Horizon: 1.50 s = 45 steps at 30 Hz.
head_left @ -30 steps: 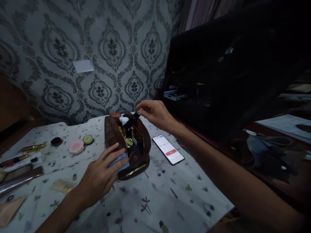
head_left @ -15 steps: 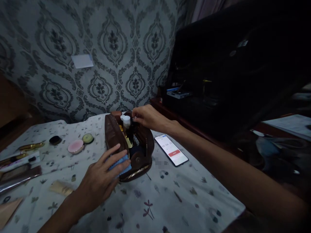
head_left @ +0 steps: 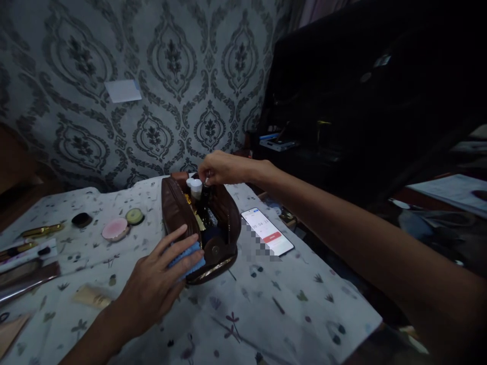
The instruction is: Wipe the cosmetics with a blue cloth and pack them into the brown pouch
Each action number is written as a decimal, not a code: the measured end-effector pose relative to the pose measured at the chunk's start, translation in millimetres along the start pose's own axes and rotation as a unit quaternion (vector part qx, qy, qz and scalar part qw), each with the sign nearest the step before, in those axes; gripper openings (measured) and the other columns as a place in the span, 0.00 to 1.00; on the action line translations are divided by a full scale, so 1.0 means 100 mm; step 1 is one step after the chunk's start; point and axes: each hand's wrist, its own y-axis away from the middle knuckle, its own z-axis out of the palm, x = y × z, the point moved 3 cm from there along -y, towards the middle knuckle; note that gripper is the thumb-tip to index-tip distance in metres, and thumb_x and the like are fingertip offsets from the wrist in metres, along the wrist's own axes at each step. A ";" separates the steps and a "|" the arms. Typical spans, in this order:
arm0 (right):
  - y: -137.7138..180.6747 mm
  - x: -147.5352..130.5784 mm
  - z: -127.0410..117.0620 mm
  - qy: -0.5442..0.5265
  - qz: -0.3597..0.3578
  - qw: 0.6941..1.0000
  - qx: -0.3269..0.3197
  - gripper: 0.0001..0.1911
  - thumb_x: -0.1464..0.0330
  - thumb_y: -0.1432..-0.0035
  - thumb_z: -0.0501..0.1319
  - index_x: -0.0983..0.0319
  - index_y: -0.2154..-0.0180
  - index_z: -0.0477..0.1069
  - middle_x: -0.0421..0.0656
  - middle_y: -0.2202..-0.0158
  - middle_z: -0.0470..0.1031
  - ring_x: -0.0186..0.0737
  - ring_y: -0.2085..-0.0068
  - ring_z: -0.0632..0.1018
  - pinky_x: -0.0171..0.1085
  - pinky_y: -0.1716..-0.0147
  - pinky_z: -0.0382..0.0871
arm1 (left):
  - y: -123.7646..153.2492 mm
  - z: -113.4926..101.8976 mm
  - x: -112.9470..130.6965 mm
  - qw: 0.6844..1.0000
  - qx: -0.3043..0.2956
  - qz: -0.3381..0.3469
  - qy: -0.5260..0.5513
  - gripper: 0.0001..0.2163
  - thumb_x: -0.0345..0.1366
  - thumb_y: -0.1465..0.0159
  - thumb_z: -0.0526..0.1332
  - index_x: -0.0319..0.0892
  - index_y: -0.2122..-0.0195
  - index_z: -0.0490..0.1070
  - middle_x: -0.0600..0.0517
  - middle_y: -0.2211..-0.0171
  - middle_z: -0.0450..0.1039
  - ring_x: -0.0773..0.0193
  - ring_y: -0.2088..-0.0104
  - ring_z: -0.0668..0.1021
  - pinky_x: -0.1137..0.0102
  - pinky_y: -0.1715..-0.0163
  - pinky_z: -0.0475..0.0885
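A brown leather toiletry bag [head_left: 177, 205] lies unzipped on the cloth-covered table. My left hand [head_left: 152, 276] is at its near left side, fingers curved over a light blue cloth [head_left: 192, 258] that they press against the bag. Over the bag's far side, the fingers of my right hand [head_left: 218, 168] pinch the silvery top of a slim dark bottle [head_left: 205, 195], which is upright with its lower part inside the bag. White-capped bottles [head_left: 196, 187] and something yellow stand beside it. Shadow hides much of the bag's inside.
Right of the bag lies a lit phone [head_left: 268, 230]. To the left are a pink round compact [head_left: 115, 229], a green-topped jar [head_left: 134, 216], a black lid [head_left: 81, 219], a beige tube [head_left: 91, 296] and a gold tube [head_left: 42, 230]. Patterned wallpaper rises behind.
My right hand has risen slightly and moved left, and the dark bottle in its fingers now shows more clearly. My left hand stays on the blue cloth. The view has shifted a little.
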 end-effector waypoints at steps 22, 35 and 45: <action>-0.09 -0.07 0.19 0.016 0.046 0.999 -0.024 0.06 0.79 0.49 0.63 0.68 0.69 0.78 0.43 0.72 0.77 0.36 0.69 0.74 0.33 0.69 0.58 | 0.00 0.02 0.02 1.000 0.009 -0.008 -0.001 0.20 0.26 0.33 0.52 0.46 0.42 0.68 0.47 0.39 0.68 0.51 0.34 0.62 0.61 0.50 0.78; -0.11 -0.06 0.37 0.063 0.023 0.997 -0.041 0.06 0.77 0.46 0.62 0.67 0.67 0.79 0.46 0.69 0.79 0.38 0.67 0.75 0.34 0.69 0.58 | 0.01 0.03 0.01 1.000 0.003 -0.008 0.007 0.21 0.26 0.34 0.52 0.44 0.41 0.66 0.46 0.37 0.66 0.50 0.32 0.59 0.59 0.47 0.76; -0.09 -0.15 0.38 0.158 0.062 0.985 -0.035 0.10 0.72 0.40 0.60 0.66 0.59 0.78 0.53 0.59 0.81 0.46 0.59 0.80 0.34 0.67 0.63 | 0.03 0.05 0.01 1.000 0.009 -0.006 -0.012 0.20 0.27 0.33 0.52 0.45 0.40 0.66 0.47 0.37 0.65 0.50 0.32 0.59 0.60 0.48 0.77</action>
